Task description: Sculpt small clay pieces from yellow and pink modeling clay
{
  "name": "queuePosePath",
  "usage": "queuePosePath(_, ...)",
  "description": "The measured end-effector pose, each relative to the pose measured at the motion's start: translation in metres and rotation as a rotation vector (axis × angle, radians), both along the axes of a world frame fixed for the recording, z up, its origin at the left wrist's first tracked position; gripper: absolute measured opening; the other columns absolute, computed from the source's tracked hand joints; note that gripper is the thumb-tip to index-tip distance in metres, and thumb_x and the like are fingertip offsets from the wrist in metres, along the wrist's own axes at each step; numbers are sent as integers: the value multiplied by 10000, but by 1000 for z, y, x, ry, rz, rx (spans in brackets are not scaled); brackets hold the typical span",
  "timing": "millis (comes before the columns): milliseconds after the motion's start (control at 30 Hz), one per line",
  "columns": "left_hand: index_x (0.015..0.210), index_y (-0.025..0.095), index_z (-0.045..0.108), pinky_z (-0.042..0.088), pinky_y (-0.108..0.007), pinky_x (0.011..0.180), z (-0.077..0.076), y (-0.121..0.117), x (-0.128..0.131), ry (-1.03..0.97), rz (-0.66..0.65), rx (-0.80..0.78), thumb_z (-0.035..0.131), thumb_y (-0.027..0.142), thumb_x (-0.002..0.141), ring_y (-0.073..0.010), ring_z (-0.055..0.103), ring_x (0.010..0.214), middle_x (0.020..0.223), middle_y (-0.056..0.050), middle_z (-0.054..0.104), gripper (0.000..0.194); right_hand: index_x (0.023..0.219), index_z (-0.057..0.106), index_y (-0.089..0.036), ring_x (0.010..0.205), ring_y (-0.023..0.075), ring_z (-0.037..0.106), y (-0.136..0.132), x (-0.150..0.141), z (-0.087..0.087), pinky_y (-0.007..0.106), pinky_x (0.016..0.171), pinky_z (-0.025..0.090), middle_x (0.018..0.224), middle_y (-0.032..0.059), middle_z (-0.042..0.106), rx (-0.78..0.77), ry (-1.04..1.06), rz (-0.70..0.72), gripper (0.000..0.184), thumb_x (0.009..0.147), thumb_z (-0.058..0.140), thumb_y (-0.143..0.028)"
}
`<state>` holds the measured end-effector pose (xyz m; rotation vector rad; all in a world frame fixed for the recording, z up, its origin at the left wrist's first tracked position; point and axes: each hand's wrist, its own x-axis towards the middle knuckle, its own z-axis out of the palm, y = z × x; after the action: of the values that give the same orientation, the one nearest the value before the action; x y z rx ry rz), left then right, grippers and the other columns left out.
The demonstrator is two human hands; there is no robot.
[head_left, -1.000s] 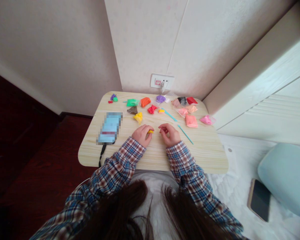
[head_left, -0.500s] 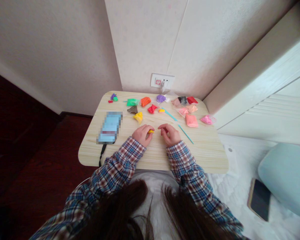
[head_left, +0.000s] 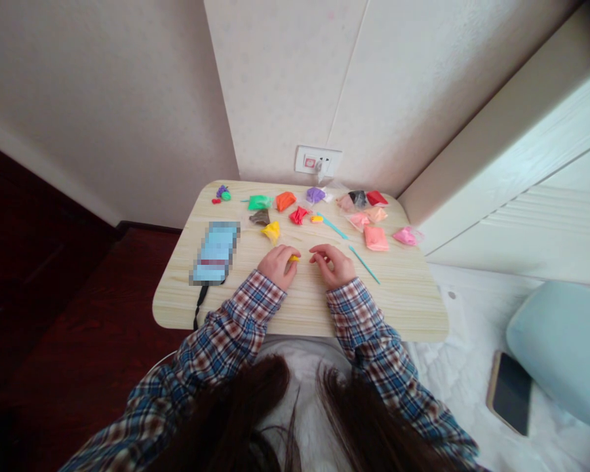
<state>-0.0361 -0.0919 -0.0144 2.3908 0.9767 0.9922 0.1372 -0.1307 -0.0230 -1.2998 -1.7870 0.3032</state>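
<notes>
My left hand [head_left: 278, 265], above the middle of the table [head_left: 302, 311], is closed with a small yellow lump of modelling clay [head_left: 294, 259] between thumb and fingers. A short gap to the right, my right hand [head_left: 333, 265] has its thumb and fingertips curled together. Whatever may be between them is hidden or too small to name. Beyond the hands lie a yellow clay packet [head_left: 271, 231], a red clay packet [head_left: 299, 215] and a small yellow-orange clay piece [head_left: 316, 219]. Two thin turquoise modelling tools [head_left: 364, 265] [head_left: 333, 227] rest near my right hand.
A blurred phone [head_left: 215, 252] with a black strap lies at the left. Small clay shapes [head_left: 222, 193] sit at the far left corner. Several more clay packets [head_left: 376, 237] line the back and right. A wall socket [head_left: 318, 161] is behind; another phone [head_left: 510, 393] lies on the bed.
The whole view has shifted very slightly. Both hands keep nearly the same pose, with the yellow clay still in my left hand.
</notes>
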Motion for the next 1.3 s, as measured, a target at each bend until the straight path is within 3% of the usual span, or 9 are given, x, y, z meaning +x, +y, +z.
queuePosePath(633,895,121,574,484,-355,764,0,1,-1,-23,18,-6,509,297,874,-162,571,845,891,-45,588,189,914,552,-145,619,113,528,0,-2,1,271,606,472,734,-5,538,4,4,-31,260,942,443,-380)
queuePosePath(1033,940,114,566,518,-292,662,10,-1,-1,-178,-70,-210,506,282,881,-130,589,748,877,-42,597,188,928,552,-142,725,136,555,-1,-4,5,278,629,486,824,21,560,32,39,2,227,929,476,-356)
queuePosePath(1167,954,105,560,525,-269,617,10,0,-2,-191,-106,-312,500,279,887,-110,593,670,830,-29,602,196,896,560,-144,712,131,553,-2,-3,7,280,639,488,800,15,562,19,29,5,223,932,474,-347)
queuePosePath(1300,978,107,558,529,-295,659,7,2,-2,-174,-105,-334,513,277,880,-127,602,726,876,-41,605,201,885,557,-141,693,127,550,-1,0,4,281,637,484,781,10,556,16,15,-34,233,937,462,-348)
